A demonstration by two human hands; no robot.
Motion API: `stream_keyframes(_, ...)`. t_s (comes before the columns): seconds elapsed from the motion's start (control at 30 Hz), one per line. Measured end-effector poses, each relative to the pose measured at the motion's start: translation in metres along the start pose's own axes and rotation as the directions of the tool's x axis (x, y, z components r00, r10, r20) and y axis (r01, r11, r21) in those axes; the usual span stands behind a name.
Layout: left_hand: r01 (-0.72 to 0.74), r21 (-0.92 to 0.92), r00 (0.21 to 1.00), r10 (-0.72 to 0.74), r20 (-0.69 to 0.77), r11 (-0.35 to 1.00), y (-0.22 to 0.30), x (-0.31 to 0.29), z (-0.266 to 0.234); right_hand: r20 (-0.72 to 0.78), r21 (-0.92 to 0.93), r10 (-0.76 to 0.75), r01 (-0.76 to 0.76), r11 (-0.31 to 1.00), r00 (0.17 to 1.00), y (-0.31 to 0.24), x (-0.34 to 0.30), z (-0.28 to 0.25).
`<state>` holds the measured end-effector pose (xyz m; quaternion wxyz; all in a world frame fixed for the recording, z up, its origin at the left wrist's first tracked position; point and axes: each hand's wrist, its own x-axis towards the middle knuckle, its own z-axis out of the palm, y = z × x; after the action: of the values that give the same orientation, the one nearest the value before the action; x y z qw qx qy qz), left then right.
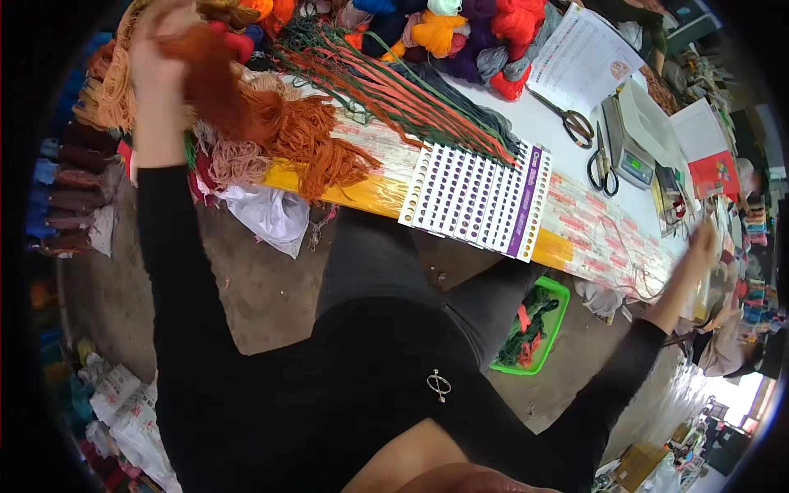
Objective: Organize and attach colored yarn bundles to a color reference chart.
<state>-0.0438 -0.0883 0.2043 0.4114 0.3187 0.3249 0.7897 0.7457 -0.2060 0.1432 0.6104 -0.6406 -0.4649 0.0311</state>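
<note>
My left hand (161, 62) is raised at the upper left, blurred by motion, with a rust-brown yarn skein (215, 82) in its grip. Below that skein lies a loose heap of orange-brown yarn (308, 135), draped over the table's near edge. Far to the right, my right hand (700, 245) is stretched out past the table's end; motion smears its fingers. A punched thread card (472, 197) with rows of holes and a purple strip lies at the near edge. Green and coral strands (403, 103) run from the back left and end at the card.
Bundled yarn (436, 33) is piled at the back. Two pairs of scissors (602, 168), a printed sheet (582, 62) and a digital scale (631, 160) occupy the right side. A green basket (561, 329) with yarn stands below the table. A white plastic bag (267, 215) hangs at the left edge.
</note>
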Motion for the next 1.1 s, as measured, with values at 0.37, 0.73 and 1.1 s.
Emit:
stream_keyframes(0.37,0.92,0.331,0.179,-0.977,0.118,0.208,-0.244,-0.2,0.043,0.842,0.066,0.128,-0.336,0.94,0.524,-0.039,-0.241,0.303)
stream_keyframes(0.73,0.591,0.719,0.39,-0.91,0.142,0.365,-0.271,-0.203,0.069,0.722,-0.207,0.254,-0.149,0.967,0.643,-0.032,-0.258,0.325)
stream_keyframes(1.1,0.379,0.82,0.572,-0.805,0.158,0.43,-0.297,-0.186,0.051,0.804,-0.05,0.212,-0.293,0.955,0.555,-0.023,-0.252,0.328)
